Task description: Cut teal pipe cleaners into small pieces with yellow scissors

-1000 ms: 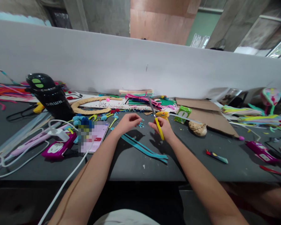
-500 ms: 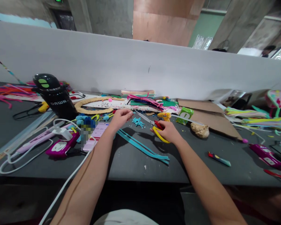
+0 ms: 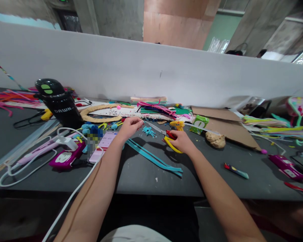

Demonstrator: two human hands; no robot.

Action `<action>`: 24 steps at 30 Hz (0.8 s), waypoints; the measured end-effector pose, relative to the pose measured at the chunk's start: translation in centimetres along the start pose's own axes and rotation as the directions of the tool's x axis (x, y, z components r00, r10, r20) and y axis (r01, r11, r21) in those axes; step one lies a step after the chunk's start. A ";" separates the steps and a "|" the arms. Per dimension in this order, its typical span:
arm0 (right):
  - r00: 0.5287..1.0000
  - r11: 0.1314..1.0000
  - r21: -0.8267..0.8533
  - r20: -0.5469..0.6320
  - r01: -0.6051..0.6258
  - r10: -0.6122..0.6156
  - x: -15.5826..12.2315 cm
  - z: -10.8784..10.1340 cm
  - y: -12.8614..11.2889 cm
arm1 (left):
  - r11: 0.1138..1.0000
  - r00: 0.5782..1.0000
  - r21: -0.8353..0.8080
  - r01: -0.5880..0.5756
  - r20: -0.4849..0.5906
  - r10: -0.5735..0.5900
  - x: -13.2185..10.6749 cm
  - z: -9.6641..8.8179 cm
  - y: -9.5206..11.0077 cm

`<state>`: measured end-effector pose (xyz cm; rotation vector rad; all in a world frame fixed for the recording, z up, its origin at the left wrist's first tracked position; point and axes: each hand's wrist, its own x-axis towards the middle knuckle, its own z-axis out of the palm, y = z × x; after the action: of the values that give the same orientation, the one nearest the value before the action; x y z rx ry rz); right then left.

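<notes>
Left hand [image 3: 131, 127]: thumb and fingertips drawn together above the tabletop [image 3: 141, 183]; whether anything is pinched there I cannot tell.
Right hand [image 3: 180, 141]: closed around the handles of the scissors [image 3: 164, 132].
Scissors: yellow and red handles, blades pointing left towards the left fingertips; whether the blades are parted I cannot tell.
Blue cluster [image 3: 148, 131]: on the tabletop between the hands, just beside the blades.
Blue strips [image 3: 154, 160]: lying slantwise on the tabletop, nearer the body than the cluster.
Glue gun [image 3: 177, 125]: yellow, just beyond the right hand.
Green box [image 3: 199, 124]: right of the glue gun, near the cardboard [image 3: 238, 131].
Phone [image 3: 108, 143]: flat, left of the left wrist.
Bottle [image 3: 63, 109]: black, beyond the phone, farther left.
</notes>
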<state>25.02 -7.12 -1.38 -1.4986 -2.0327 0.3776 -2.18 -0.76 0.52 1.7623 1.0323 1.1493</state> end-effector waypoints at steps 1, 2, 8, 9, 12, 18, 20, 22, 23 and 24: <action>1.000 1.000 -0.003 0.004 0.004 -0.004 0.0 0.0 0.0 | 1.000 1.000 0.004 -0.001 -0.001 0.001 0.0 0.0 0.0; 1.000 1.000 -0.006 0.007 0.009 -0.009 0.0 0.0 0.1 | 1.000 1.000 0.011 -0.002 -0.003 0.002 0.0 0.0 -0.1; 1.000 1.000 -0.024 0.014 -0.010 0.010 0.0 0.0 0.0 | 0.996 0.999 0.082 -0.017 -0.025 0.019 0.1 0.0 -0.4; 1.000 1.000 -0.026 0.013 -0.017 0.018 0.0 0.0 -0.1 | 0.996 0.999 0.090 -0.020 -0.025 0.023 0.1 0.0 -0.5; 0.999 0.999 -0.024 0.004 -0.039 0.039 -0.1 0.1 -0.2 | 0.994 0.999 0.107 -0.029 -0.031 0.033 0.1 -0.1 -0.6; 0.998 0.998 0.005 -0.018 -0.055 0.055 -0.1 0.1 -0.1 | 0.991 0.998 0.130 -0.035 -0.044 0.041 0.1 -0.2 -0.6; 0.998 0.998 0.008 -0.006 -0.055 0.055 -0.1 0.1 0.0 | 0.990 0.998 0.138 -0.039 -0.042 0.045 0.1 -0.2 -0.6; 0.999 0.998 0.008 0.006 -0.054 0.054 -0.1 0.1 -0.1 | 0.989 0.998 0.139 -0.040 -0.041 0.046 0.1 -0.2 -0.6; 0.999 0.999 0.010 0.011 -0.052 0.052 -0.1 0.1 -0.1 | 0.990 0.998 0.139 -0.039 -0.041 0.045 0.1 -0.2 -0.6; 0.999 0.999 0.013 0.014 -0.052 0.051 -0.1 0.1 -0.1 | 0.990 0.998 0.138 -0.039 -0.041 0.045 0.1 -0.1 -0.6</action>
<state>24.90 -7.21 -1.41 -1.5466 -2.0013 0.4222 -2.40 -0.40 0.06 1.8806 1.1287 1.1718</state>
